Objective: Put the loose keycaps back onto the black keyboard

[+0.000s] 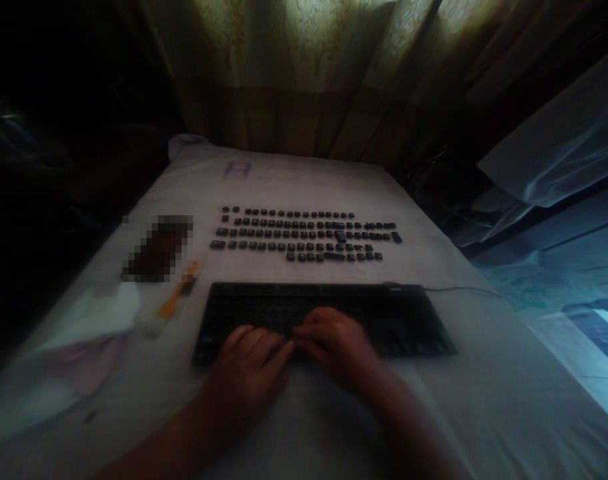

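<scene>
A black keyboard (409, 320) lies on the white-covered surface in front of me, its inner part dark with few details showing. Over its left front part rests my left hand (251, 357), fingers curled and pressed together. My right hand (337, 337) is over the middle of the keyboard, its fingertips pinched close to the left hand's. Whatever is between the fingertips is hidden by the hands and the dim light. Beyond the keyboard, several loose black keycaps (294, 234) are laid out in rows like a keyboard's own layout.
To the left lie a brush with a yellow handle (169, 305), a pixelated dark object (157, 252) and a crumpled white and pink cloth (84, 353). A small dark piece (90, 417) is near the front left. A cable (464, 289) runs right from the keyboard. Curtains (304, 80) hang behind.
</scene>
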A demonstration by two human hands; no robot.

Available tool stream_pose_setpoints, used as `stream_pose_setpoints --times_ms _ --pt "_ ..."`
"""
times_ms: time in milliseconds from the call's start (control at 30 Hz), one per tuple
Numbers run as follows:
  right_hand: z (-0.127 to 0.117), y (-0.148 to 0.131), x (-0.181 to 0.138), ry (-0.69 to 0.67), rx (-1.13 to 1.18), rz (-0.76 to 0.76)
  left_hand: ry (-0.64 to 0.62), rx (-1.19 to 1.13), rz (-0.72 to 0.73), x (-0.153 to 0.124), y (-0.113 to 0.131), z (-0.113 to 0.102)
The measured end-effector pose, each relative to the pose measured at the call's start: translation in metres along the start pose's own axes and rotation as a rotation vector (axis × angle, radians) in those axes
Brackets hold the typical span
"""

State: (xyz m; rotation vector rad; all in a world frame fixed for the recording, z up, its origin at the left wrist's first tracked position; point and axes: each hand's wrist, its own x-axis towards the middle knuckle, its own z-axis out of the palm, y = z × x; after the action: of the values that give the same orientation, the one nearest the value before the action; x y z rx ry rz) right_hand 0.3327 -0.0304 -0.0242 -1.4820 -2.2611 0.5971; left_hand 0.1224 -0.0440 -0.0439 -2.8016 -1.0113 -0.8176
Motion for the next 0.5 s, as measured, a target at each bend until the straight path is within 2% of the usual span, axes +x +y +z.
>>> stream_pose_setpoints --times_ms 267,500 --pt "0.002 -0.001 0.000 -0.011 -0.110 -0.034 0.018 -0.004 -0.007 0.000 0.001 0.003" --pt "0.004 0.009 -0.003 0.033 0.032 -0.061 -0.016 -0.011 -0.005 -0.002 -0.002 0.002"
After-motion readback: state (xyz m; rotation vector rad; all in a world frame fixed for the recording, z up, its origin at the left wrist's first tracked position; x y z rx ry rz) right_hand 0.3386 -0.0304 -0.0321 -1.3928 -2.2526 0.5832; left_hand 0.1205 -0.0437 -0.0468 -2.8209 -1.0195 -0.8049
